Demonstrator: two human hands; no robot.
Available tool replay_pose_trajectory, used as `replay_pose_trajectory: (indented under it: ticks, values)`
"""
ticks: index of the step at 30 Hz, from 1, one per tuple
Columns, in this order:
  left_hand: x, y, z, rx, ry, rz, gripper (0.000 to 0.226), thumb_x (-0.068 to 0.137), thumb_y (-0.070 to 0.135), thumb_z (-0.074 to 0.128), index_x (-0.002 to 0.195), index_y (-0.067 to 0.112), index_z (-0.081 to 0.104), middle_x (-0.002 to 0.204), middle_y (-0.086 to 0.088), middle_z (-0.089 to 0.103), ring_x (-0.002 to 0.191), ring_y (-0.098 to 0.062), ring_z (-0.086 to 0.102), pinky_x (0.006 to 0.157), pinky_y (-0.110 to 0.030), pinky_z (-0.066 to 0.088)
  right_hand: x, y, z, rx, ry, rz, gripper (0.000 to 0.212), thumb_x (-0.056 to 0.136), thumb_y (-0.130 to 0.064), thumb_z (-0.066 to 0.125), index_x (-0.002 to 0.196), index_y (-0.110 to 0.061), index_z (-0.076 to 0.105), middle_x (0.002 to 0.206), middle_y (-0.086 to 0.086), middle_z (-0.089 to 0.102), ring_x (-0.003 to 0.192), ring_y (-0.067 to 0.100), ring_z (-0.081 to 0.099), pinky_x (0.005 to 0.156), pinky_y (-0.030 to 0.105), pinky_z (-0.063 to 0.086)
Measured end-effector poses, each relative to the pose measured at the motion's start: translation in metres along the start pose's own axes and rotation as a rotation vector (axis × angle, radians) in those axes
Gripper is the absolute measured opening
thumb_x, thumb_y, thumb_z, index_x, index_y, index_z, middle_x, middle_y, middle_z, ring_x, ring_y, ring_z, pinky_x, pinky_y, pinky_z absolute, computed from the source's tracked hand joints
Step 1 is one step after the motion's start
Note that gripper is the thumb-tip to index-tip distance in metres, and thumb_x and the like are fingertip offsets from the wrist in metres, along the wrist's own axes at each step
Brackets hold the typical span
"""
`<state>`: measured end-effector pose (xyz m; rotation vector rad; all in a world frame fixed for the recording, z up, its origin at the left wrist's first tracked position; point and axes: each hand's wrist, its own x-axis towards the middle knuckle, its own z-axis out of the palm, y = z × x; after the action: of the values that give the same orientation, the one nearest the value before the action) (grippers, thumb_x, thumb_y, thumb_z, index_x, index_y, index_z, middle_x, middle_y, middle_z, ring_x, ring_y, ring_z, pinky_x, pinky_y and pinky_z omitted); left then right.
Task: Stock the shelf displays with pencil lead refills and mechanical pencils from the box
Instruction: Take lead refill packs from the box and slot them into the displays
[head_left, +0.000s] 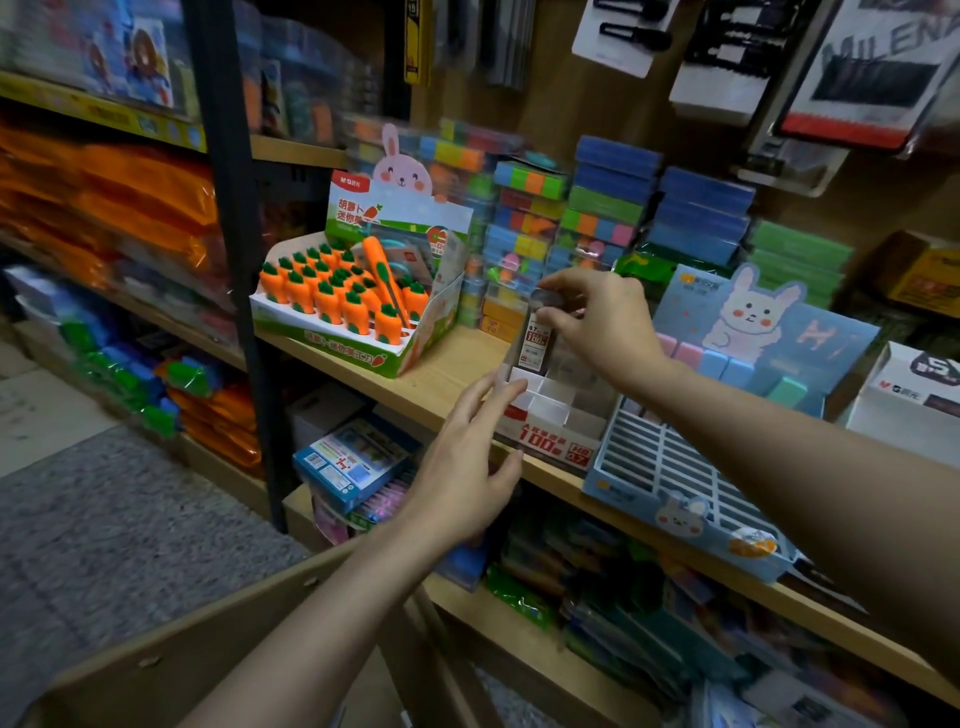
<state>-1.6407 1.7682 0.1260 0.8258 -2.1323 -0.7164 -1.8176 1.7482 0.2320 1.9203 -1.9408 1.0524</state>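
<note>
Shelf (447, 379): wooden; I see its upper stock blurred, labels there unreadable. Carton (171, 660): bottom edge, cut off by frame, contents hidden. Carrot display (363, 291): Chinese print, only partly legible. Rabbit tray (670, 467): blue, slots bare, partly behind my right forearm. Lead tray (545, 415): white dividers, front reads "100" and "0.7". Right hand (602, 322): fingertips pinching refill tube (537, 338), upright over the tray's rear compartment; label shows "0.7", "100". Left hand (467, 467): spread, holding nothing, just beside tray.
</note>
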Motion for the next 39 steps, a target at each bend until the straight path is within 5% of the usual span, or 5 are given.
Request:
replay_pose_trajectory:
  ticks: [14,19,25,33,39]
  values:
    - [-0.002,-0.004,-0.002,-0.043,-0.043,-0.014,0.075,0.091,0.020,0.063,0.148,0.046,0.023,0.155,0.025,0.013,0.122,0.013,0.022,0.079,0.005,0.023,-0.020,0.004,-0.003,-0.174,-0.199,-0.035,0.048,0.090,-0.007,0.058,0.138,-0.010,0.052,0.136,0.008,0.051,0.126,0.024,0.048,0.107,0.038,0.041]
    - [-0.007,0.000,-0.002,-0.125,-0.042,-0.030,0.083,0.089,0.014,0.063,0.153,0.038,0.015,0.157,0.018,0.019,0.141,-0.001,0.025,0.114,-0.028,0.032,-0.026,0.002,-0.007,0.008,-0.211,0.147,0.052,0.092,-0.005,0.055,0.143,-0.013,0.047,0.144,0.006,0.046,0.129,0.019,0.047,0.108,0.026,0.038]
    - [-0.009,-0.001,-0.007,-0.101,-0.075,-0.081,0.087,0.089,0.020,0.064,0.151,0.046,0.008,0.151,0.022,0.026,0.120,0.015,0.027,0.096,-0.010,0.028,-0.026,-0.001,-0.014,0.056,-0.250,0.210,0.050,0.092,-0.003,0.054,0.140,-0.015,0.050,0.144,0.008,0.049,0.126,0.021,0.053,0.106,0.031,0.043]
    - [-0.007,-0.001,-0.010,-0.096,-0.079,-0.116,0.085,0.090,0.020,0.065,0.152,0.043,0.011,0.152,0.017,0.030,0.129,0.002,0.034,0.100,-0.019,0.030,-0.033,-0.007,-0.012,0.000,-0.308,0.139,0.056,0.089,0.003,0.046,0.143,-0.012,0.047,0.141,0.005,0.045,0.121,0.017,0.054,0.097,0.015,0.037]
    - [-0.009,-0.003,-0.007,-0.084,-0.050,-0.111,0.083,0.091,0.017,0.064,0.151,0.044,0.013,0.150,0.020,0.032,0.133,0.002,0.034,0.102,-0.018,0.032,-0.047,-0.001,-0.005,-0.084,-0.303,-0.009,0.062,0.090,-0.002,0.050,0.150,-0.009,0.033,0.146,0.009,0.036,0.128,0.022,0.043,0.107,0.024,0.033]
